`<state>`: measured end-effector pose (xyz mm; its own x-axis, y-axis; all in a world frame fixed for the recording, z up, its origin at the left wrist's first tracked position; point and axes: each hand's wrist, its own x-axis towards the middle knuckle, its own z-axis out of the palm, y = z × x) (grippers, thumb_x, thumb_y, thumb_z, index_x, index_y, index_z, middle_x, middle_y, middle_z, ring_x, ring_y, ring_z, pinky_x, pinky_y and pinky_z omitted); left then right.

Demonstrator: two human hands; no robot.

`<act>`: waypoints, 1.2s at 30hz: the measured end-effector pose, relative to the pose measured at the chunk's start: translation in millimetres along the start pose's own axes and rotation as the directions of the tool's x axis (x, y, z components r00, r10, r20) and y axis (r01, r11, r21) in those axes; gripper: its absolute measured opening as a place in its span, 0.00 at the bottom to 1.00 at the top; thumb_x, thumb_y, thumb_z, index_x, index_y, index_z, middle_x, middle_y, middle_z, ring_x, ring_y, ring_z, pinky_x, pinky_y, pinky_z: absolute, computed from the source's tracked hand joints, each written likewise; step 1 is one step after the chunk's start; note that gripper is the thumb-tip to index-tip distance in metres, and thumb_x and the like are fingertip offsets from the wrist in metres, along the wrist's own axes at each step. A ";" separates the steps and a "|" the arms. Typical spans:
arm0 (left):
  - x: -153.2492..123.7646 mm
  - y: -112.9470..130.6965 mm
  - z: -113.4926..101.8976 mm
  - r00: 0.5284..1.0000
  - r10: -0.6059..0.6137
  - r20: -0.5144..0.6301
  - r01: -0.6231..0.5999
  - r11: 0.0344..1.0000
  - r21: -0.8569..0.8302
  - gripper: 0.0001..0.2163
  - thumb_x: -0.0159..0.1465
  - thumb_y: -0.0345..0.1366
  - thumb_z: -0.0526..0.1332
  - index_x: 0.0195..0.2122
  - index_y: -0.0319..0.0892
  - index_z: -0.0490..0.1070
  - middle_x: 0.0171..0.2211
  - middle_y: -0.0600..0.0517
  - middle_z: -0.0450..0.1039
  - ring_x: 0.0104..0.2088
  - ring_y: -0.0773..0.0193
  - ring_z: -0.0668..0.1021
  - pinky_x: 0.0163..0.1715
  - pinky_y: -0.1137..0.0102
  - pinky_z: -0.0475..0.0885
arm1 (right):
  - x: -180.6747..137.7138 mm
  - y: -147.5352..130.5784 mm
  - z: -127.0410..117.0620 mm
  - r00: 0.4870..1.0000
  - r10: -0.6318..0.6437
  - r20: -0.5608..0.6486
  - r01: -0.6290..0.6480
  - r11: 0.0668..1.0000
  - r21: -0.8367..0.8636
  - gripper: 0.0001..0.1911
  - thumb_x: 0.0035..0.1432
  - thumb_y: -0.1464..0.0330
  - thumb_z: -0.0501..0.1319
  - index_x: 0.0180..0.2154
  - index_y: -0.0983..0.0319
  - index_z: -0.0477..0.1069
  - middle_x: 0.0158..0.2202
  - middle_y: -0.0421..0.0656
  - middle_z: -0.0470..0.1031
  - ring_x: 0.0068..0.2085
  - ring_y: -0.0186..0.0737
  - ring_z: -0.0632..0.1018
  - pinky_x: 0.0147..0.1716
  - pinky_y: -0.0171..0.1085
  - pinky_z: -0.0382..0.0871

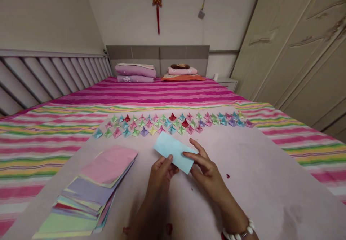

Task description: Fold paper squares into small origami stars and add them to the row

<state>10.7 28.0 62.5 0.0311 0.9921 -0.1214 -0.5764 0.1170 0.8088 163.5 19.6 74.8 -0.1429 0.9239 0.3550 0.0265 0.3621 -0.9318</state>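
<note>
A light blue sheet of paper (pixel 173 149), folded into a rectangle, is held up above the board in front of me. My left hand (pixel 161 171) pinches its lower left edge, thumb on top and fingers beneath. At the right end, my right hand (pixel 207 168) has its index finger on the paper's face and its thumb by the lower corner; the other fingers are raised. Left of my hands lies a fanned stack of coloured paper (pixel 108 164), pink on top, with purple and green sheets below.
Rows of small folded paper shapes (pixel 144 130) in several colours stand along the far edge of the pale board (pixel 256 182). Small red scraps (pixel 227 176) lie on it. Beyond is a striped bed (pixel 173 92) with folded bedding (pixel 136 72). A wardrobe (pixel 300 48) stands at right.
</note>
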 end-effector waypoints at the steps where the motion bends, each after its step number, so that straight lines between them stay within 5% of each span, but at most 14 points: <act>1: 0.1 -0.6 -0.6 1.000 -0.001 0.007 0.001 1.000 0.010 0.15 0.51 0.43 0.69 0.34 0.35 0.76 0.29 0.47 0.76 0.27 0.66 0.75 0.29 0.70 0.68 | 0.5 0.9 0.2 1.000 -0.002 -0.007 0.002 1.000 0.004 0.16 0.51 0.72 0.63 0.43 0.54 0.78 0.64 0.45 0.58 0.58 0.49 0.68 0.51 0.43 0.66; 7: -0.5 -4.8 -1.9 0.999 0.033 0.008 -0.034 0.991 0.130 0.14 0.52 0.44 0.68 0.32 0.37 0.78 0.29 0.47 0.78 0.31 0.63 0.77 0.32 0.70 0.71 | 3.9 5.6 -0.3 0.988 0.015 -0.153 -0.007 0.999 0.053 0.04 0.48 0.66 0.68 0.29 0.58 0.79 0.46 0.48 0.74 0.47 0.47 0.75 0.44 0.42 0.69; 15: -3.6 -4.6 3.1 0.986 0.162 0.023 -0.162 0.941 0.298 0.12 0.47 0.41 0.71 0.29 0.40 0.79 0.25 0.51 0.78 0.28 0.63 0.76 0.31 0.70 0.70 | 3.8 -2.2 3.2 0.974 0.170 -0.152 -0.142 0.974 0.179 0.13 0.44 0.62 0.71 0.22 0.61 0.71 0.26 0.40 0.74 0.28 0.37 0.73 0.28 0.35 0.66; 20: -5.7 -3.5 5.2 0.989 0.144 0.018 -0.141 0.930 0.339 0.12 0.49 0.44 0.69 0.26 0.39 0.78 0.21 0.52 0.75 0.25 0.63 0.74 0.30 0.69 0.69 | 3.9 1.0 3.1 0.956 0.271 -0.117 -0.224 0.924 0.311 0.20 0.40 0.60 0.73 0.36 0.60 0.73 0.25 0.38 0.74 0.27 0.38 0.76 0.30 0.37 0.70; 26: -9.3 -0.7 8.2 0.987 0.157 0.029 -0.157 0.920 0.360 0.13 0.50 0.44 0.69 0.22 0.39 0.73 0.19 0.56 0.70 0.23 0.68 0.71 0.26 0.74 0.66 | 2.7 0.8 -1.4 0.924 0.380 -0.036 -0.357 0.895 0.268 0.16 0.40 0.58 0.72 0.21 0.62 0.72 0.17 0.37 0.71 0.19 0.32 0.69 0.21 0.32 0.62; 31: -9.9 -3.4 6.5 0.988 0.151 0.044 -0.156 0.907 0.392 0.14 0.52 0.43 0.67 0.22 0.39 0.68 0.20 0.57 0.69 0.22 0.71 0.69 0.24 0.76 0.64 | 3.9 -1.1 0.8 0.942 0.332 -0.054 -0.289 0.882 0.373 0.16 0.39 0.60 0.74 0.30 0.62 0.76 0.25 0.40 0.76 0.27 0.35 0.73 0.29 0.34 0.67; 36: -7.7 -11.7 6.2 0.972 0.214 0.100 -0.236 0.898 0.371 0.12 0.50 0.37 0.70 0.28 0.40 0.66 0.23 0.56 0.70 0.24 0.70 0.72 0.26 0.75 0.67 | 3.5 -0.8 0.4 0.909 0.378 -0.176 -0.245 0.826 0.508 0.14 0.42 0.61 0.73 0.27 0.62 0.75 0.23 0.38 0.74 0.25 0.33 0.71 0.27 0.32 0.65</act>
<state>22.3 19.2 57.5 -0.0118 0.9935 0.1130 -0.2220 -0.1128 0.9685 162.5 22.5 76.7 0.0542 0.9984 -0.0158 -0.4454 0.0100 -0.8953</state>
